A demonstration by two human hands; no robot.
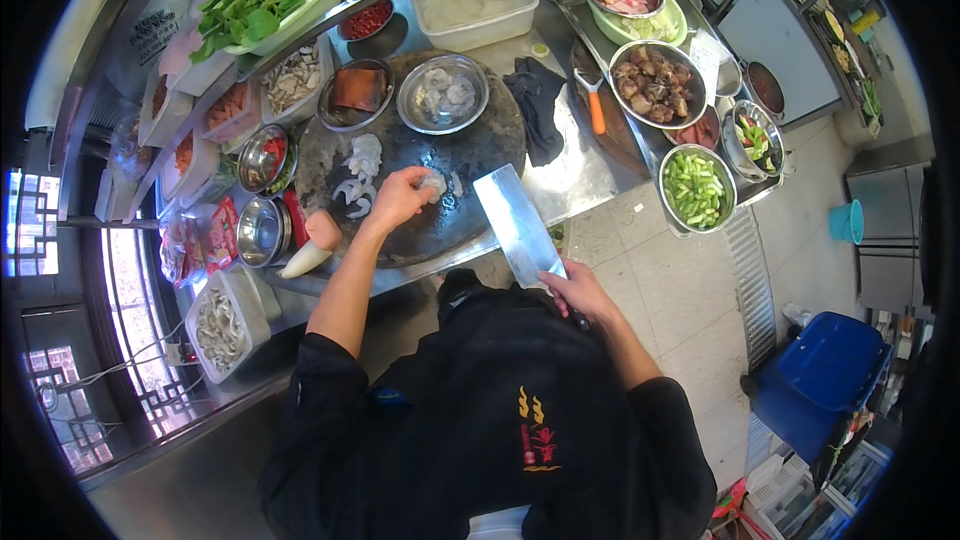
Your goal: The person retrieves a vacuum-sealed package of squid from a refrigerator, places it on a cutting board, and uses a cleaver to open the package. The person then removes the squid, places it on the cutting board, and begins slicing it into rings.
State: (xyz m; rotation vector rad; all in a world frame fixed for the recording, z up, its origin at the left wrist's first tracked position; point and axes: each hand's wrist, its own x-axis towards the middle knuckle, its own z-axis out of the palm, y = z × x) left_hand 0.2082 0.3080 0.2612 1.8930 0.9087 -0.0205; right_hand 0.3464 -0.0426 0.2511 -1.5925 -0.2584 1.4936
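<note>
My left hand [402, 199] is over the round chopping board [480, 221], its fingertips closed on a peeled raw shrimp [433, 184]. My right hand [579, 289] grips the handle of a cleaver [513, 219], whose broad blade points up and left beside the board's right edge. A small piece of shrimp [456, 184] lies between the held shrimp and the blade. Several peeled shrimps [363, 159] lie left of my left hand. At the back of the board, a steel bowl [442, 94] holds more shrimps, and a bowl beside it holds a block of brown meat [361, 88].
A daikon [306, 260] lies at the board's front left, near steel bowls [261, 231]. A dark cloth [534, 109] and an orange-handled peeler [595, 106] lie to the right. Beyond them are bowls of meat chunks [652, 84] and chopped green stalks [698, 188]. A metal shelf edge [360, 0] crosses the upper left.
</note>
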